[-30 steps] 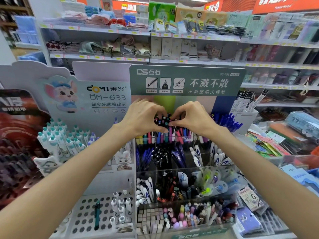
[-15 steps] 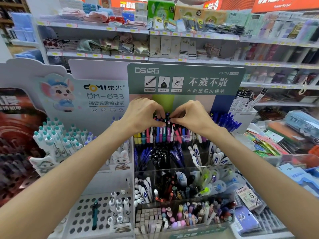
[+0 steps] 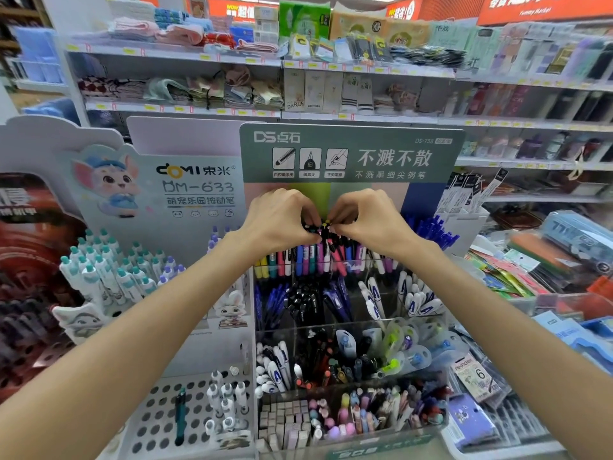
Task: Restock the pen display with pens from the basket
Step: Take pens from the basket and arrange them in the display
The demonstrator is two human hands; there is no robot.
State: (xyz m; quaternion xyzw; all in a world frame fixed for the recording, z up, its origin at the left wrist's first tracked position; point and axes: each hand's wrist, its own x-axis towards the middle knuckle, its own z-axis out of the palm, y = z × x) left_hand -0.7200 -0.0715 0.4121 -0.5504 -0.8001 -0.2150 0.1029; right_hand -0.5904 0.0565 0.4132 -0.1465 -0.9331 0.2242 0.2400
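Both hands meet over the top tier of the clear pen display (image 3: 331, 327), at about 12 o'clock from the middle of the view. The left hand (image 3: 278, 220) and the right hand (image 3: 368, 220) have curled fingers whose tips pinch the upper ends of a bunch of coloured pens (image 3: 318, 257) standing in that top compartment. The pens stand nearly upright, long axis vertical, caps and clickers pointing up toward the green header card (image 3: 351, 154); a few pink ones lean toward 11 o'clock. Exactly which pen each hand grips is hidden by the fingers.

Below, toward 6 o'clock, lower compartments hold dark blue and black pens (image 3: 302, 300), also standing tips down and fanned outward, then white-barrelled pens (image 3: 275, 363) leaning toward 11 o'clock. At 9 o'clock a white cardboard stand (image 3: 195, 180) carries rows of teal-capped pens (image 3: 99, 260) tilted toward 11 o'clock. At 7 o'clock a single green pen (image 3: 180, 416) stands upright in a perforated white tray (image 3: 156, 423).
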